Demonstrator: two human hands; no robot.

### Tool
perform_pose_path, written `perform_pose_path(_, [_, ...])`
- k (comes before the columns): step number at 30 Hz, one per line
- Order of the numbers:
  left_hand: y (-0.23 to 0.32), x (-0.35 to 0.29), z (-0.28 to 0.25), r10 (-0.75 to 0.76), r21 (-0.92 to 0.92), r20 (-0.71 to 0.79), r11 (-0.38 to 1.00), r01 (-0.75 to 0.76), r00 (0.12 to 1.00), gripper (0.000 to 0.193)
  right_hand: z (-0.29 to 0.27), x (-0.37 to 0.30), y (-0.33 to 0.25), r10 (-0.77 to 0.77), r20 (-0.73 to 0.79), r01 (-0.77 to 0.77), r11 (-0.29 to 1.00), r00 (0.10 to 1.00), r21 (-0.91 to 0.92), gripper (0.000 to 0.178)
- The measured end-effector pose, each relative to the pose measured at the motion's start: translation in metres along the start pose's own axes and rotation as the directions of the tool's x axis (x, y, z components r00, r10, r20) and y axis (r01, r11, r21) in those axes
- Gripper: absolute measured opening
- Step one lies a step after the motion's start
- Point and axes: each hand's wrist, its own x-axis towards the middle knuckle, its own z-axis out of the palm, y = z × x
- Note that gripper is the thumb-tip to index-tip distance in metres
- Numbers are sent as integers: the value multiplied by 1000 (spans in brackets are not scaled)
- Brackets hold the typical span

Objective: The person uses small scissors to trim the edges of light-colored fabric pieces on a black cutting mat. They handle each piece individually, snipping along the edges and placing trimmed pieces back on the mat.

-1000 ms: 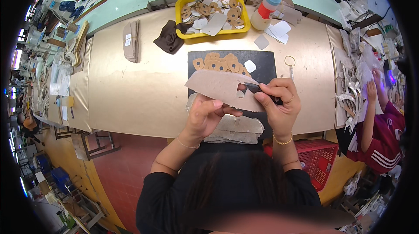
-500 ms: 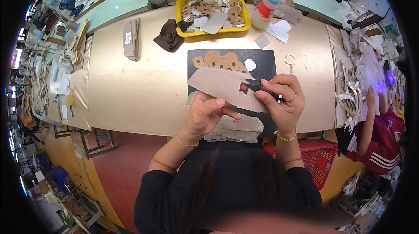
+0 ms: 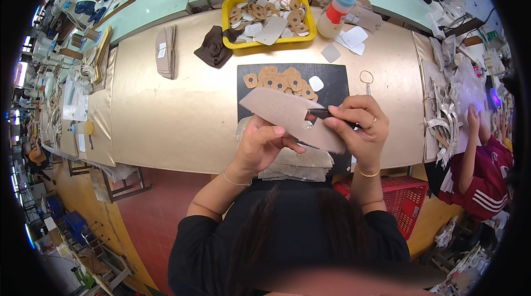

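Note:
My left hand (image 3: 258, 145) pinches a beige-grey fabric panel (image 3: 277, 108) by its near edge, thumb on top and fingers underneath. The panel is raised above a black mat (image 3: 334, 83) and has a notch-like opening toward its right. Small black thread snips (image 3: 319, 112) are held between the thumb and fingers of my right hand (image 3: 364, 130), their tips at that opening; the rest of them is mostly hidden. Several tan pieces with dark holes (image 3: 279, 81) and a white piece (image 3: 316, 84) lie at the mat's far side. Stacked beige panels (image 3: 296, 164) rest close to my body.
Beyond the mat stand a yellow basket (image 3: 225, 22) of cut pieces and a blue-capped bottle (image 3: 334, 17). Dark brown cloth (image 3: 213, 47) and bundled panels (image 3: 165, 53) lie leftward. A red crate (image 3: 406, 196) sits below the table's right edge. A person in maroon (image 3: 481, 177) works at right.
The snips' blades, spread apart before, now look closed together at the opening. The panel has tilted slightly, its right end dipping toward me. Both hands stay in nearly the same place.

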Motion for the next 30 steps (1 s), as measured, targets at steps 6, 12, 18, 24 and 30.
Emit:
perform_pose_path(6, [3,-5,-7,39,-7,-24,999,-39,999,52,-18,-3,22,57,103,-102,853,993,512,18])
perform_pose_path(12, [10,-9,-14,140,274,-173,958,-89,975,17,-21,-11,32,322,49,-206,476,945,855,27])
perform_pose_path(18, [-3,-4,-8,111,302,-218,952,-41,970,15,19,-20,11,475,153,-497,790,866,358,63])
perform_pose_path(24, [0,-9,-3,137,368,-214,929,-50,967,14,26,-15,26,588,-174,-505,785,790,359,20])
perform_pose_path(30, [-8,-20,-10,518,942,328,-119,-314,790,16,-2,-26,45,563,-157,-384,716,811,583,28])
